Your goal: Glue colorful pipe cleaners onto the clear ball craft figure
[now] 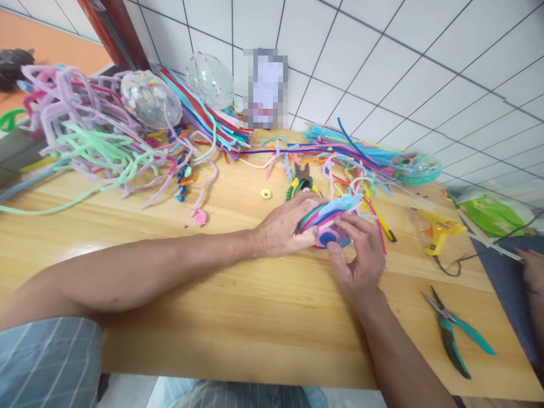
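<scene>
My left hand (287,225) is wrapped round a rounded craft piece covered in colourful pipe cleaners (329,214), with light blue, pink, dark blue and green strands along its top. On the side facing me sits a dark blue coiled disc (327,238) with a pink edge. The fingers of my right hand (361,252) close on the right side of the same piece, thumb close to the blue disc. Part of the piece is hidden by both hands. Just behind it lie yellow-and-green-handled pliers (302,180), and a small yellow ring (266,194) is to the left.
Tangled lilac and mint pipe cleaners (97,147) spread over the left. Clear decorated balls (151,99), pipe cleaner bundles (357,148) and a phone (267,88) line the tiled wall. At right are a yellow glue gun (440,229), teal-handled pliers (450,328) and another person's arm (533,277).
</scene>
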Action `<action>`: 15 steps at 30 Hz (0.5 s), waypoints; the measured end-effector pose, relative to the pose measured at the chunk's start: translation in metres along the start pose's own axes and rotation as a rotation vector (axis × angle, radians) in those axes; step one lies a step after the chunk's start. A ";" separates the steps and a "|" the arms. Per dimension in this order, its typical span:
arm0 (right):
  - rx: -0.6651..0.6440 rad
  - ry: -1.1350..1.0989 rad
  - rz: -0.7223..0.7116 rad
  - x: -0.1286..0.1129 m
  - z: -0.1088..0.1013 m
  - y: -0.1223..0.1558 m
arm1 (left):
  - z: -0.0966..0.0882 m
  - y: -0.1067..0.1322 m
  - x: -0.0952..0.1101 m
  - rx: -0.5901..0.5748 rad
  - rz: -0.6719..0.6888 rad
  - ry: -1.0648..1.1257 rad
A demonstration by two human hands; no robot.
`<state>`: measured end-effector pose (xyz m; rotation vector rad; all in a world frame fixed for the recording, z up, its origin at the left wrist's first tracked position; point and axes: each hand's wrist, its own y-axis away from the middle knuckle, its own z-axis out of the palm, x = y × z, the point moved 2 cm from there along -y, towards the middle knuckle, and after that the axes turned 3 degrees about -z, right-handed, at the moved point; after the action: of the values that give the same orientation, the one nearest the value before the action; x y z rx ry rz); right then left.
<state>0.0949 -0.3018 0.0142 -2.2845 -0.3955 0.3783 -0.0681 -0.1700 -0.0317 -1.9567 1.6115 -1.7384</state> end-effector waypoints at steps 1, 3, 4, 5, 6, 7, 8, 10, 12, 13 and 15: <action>0.001 -0.003 -0.001 0.000 0.000 0.000 | 0.000 0.000 0.000 0.001 0.000 0.004; -0.003 -0.003 0.001 0.000 0.001 0.000 | 0.000 0.000 0.001 0.002 -0.001 0.008; -0.003 0.000 0.003 0.000 0.001 0.000 | -0.001 -0.001 0.001 0.004 0.003 0.010; -0.002 0.003 0.004 -0.001 0.001 0.000 | -0.001 -0.001 0.001 0.008 0.010 0.010; 0.000 0.005 0.004 -0.001 0.001 0.000 | -0.001 -0.001 0.002 0.011 0.017 0.009; 0.002 0.005 0.003 -0.001 0.001 0.001 | -0.002 -0.001 0.002 0.014 0.022 0.008; 0.004 0.003 0.001 -0.001 0.001 0.000 | -0.002 -0.001 0.002 0.016 0.025 0.006; 0.007 -0.001 -0.003 -0.002 0.002 0.000 | -0.002 -0.001 0.002 0.013 0.025 0.002; 0.015 0.007 -0.009 -0.003 0.003 -0.001 | -0.002 -0.001 0.002 0.007 0.016 -0.004; 0.021 0.015 -0.012 -0.004 0.004 -0.001 | -0.002 -0.001 0.001 0.003 0.013 -0.006; 0.032 0.033 -0.011 -0.005 0.006 -0.001 | -0.002 -0.001 0.000 -0.006 0.012 -0.007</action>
<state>0.0882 -0.2992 0.0119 -2.2540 -0.3827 0.3386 -0.0689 -0.1687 -0.0304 -1.9499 1.6242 -1.7223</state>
